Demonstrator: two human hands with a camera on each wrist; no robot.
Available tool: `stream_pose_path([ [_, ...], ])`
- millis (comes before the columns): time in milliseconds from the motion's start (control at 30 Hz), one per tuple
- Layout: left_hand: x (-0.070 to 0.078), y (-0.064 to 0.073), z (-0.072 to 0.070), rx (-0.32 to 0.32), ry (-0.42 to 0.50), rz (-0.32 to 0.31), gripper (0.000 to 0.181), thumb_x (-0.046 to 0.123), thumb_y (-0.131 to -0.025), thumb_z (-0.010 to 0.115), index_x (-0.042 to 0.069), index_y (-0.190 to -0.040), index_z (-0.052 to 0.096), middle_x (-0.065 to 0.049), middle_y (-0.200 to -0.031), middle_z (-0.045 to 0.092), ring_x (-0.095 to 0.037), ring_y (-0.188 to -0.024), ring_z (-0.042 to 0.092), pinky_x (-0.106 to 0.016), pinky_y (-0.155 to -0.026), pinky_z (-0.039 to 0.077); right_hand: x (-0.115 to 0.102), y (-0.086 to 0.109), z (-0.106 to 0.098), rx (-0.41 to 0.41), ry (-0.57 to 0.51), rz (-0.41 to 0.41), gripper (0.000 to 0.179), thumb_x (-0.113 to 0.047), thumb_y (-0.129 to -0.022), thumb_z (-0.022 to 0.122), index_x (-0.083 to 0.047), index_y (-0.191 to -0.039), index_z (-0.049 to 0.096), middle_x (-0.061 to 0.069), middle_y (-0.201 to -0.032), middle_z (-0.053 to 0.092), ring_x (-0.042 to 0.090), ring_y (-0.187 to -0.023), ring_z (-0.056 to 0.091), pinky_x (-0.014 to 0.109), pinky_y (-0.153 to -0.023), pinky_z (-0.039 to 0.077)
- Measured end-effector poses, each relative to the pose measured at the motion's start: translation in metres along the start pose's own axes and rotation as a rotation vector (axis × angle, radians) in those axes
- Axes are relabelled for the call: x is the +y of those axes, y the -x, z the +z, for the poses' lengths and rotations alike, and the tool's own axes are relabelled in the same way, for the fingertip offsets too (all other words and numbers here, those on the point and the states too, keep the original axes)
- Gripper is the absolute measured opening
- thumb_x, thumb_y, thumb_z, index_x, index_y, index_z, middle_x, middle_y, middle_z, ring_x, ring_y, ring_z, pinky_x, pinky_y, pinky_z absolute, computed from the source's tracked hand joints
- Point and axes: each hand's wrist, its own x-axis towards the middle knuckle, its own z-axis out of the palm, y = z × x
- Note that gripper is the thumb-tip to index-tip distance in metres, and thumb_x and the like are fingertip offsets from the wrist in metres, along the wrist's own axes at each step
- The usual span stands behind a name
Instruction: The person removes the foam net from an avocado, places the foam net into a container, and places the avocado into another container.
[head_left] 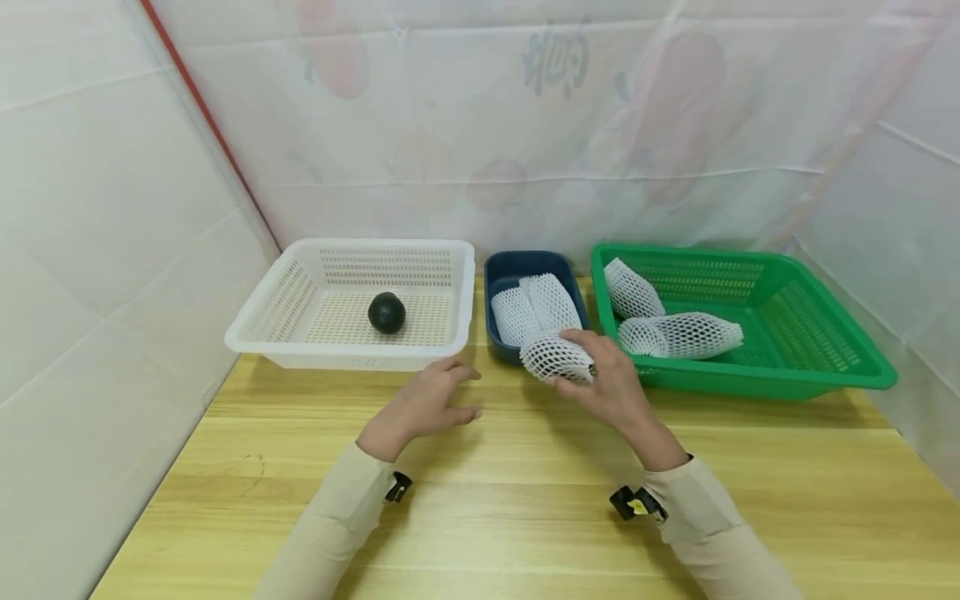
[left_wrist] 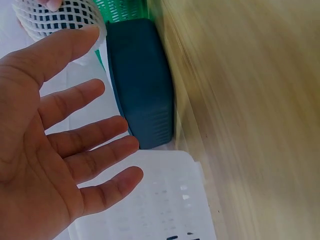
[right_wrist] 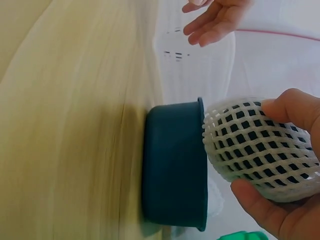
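My right hand (head_left: 611, 379) grips a dark fruit in a white foam net sleeve (head_left: 555, 357), just over the front edge of a small dark blue bin (head_left: 504, 354). In the right wrist view, the thumb and fingers lie on both sides of the netted fruit (right_wrist: 260, 145), its dark skin showing through the mesh. More white foam net sleeves (head_left: 551, 302) lie in the bin. My left hand (head_left: 427, 400) is empty, fingers spread, in front of the white basket (head_left: 348, 360). In the left wrist view its palm (left_wrist: 35, 165) shows. One bare, dark round fruit (head_left: 387, 313) sits in the white basket.
A green basket (head_left: 810, 379) at the right holds several net-sleeved items, including a long one (head_left: 701, 335). All the containers stand in a row at the back of the wooden table (head_left: 495, 517). White sheeting (head_left: 450, 108) hangs behind and at both sides.
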Motion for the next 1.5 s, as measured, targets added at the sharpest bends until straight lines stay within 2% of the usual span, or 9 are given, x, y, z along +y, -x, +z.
stream_pose_path([
  [133,-0.004,0.003,-0.002,-0.003,0.010,-0.016,0.045,0.027,-0.079,0.074,0.003,-0.115,0.061,-0.008,-0.111,0.058,-0.024,-0.102,0.054,-0.036,-0.086,0.045,-0.003,0.000,0.003,-0.022,-0.023,-0.001,0.062,-0.012,-0.063,0.085,-0.006,-0.117,0.058,0.014,-0.112,0.059,0.031,-0.099,0.054,0.049,-0.080,0.044],
  [467,-0.014,0.013,-0.003,0.007,-0.022,-0.017,0.048,0.027,-0.079,0.074,0.003,-0.117,0.061,-0.011,-0.107,0.058,-0.024,-0.096,0.054,-0.038,-0.083,0.046,-0.002,0.003,0.014,-0.143,-0.103,0.097,0.059,-0.018,-0.068,0.083,-0.010,-0.120,0.056,0.012,-0.116,0.058,0.029,-0.105,0.053,0.049,-0.082,0.044],
  [700,-0.021,0.018,-0.006,0.003,-0.017,-0.044,0.047,0.026,-0.079,0.074,0.002,-0.117,0.061,-0.010,-0.111,0.059,-0.026,-0.102,0.054,-0.039,-0.086,0.045,-0.003,0.002,0.023,-0.206,-0.165,0.165,0.058,-0.022,-0.069,0.082,-0.013,-0.121,0.056,0.010,-0.116,0.058,0.026,-0.098,0.055,0.045,-0.075,0.045],
  [1033,-0.029,0.024,-0.011,0.003,-0.015,-0.086,0.048,0.026,-0.078,0.075,0.002,-0.117,0.061,-0.010,-0.114,0.058,-0.027,-0.105,0.053,-0.041,-0.086,0.044,0.003,0.000,0.038,-0.305,-0.236,0.281,0.060,-0.026,-0.072,0.080,-0.019,-0.125,0.054,0.010,-0.116,0.059,0.026,-0.096,0.056,0.045,-0.078,0.045],
  [1200,-0.029,0.025,-0.013,0.006,-0.022,-0.095,0.049,0.027,-0.077,0.075,0.002,-0.117,0.061,-0.010,-0.113,0.058,-0.027,-0.103,0.053,-0.041,-0.085,0.045,0.007,0.000,0.041,-0.359,-0.262,0.340,0.063,-0.027,-0.076,0.077,-0.016,-0.130,0.048,0.015,-0.113,0.058,0.027,-0.094,0.056,0.044,-0.077,0.046],
  [1300,-0.029,0.026,-0.013,0.002,-0.024,-0.101,0.049,0.027,-0.078,0.075,0.002,-0.117,0.061,-0.010,-0.113,0.058,-0.027,-0.102,0.054,-0.041,-0.084,0.046,0.012,0.002,0.039,-0.370,-0.236,0.385,0.067,-0.029,-0.076,0.076,-0.014,-0.133,0.045,0.017,-0.113,0.057,0.030,-0.095,0.055,0.045,-0.079,0.045],
  [1500,-0.031,0.029,-0.013,-0.004,-0.027,-0.105,0.049,0.027,-0.078,0.075,0.002,-0.118,0.061,-0.011,-0.113,0.058,-0.027,-0.102,0.054,-0.041,-0.083,0.046,0.020,0.004,0.024,-0.379,-0.157,0.446,0.076,-0.035,-0.074,0.078,-0.010,-0.136,0.042,0.021,-0.125,0.052,0.037,-0.108,0.050,0.052,-0.087,0.040],
])
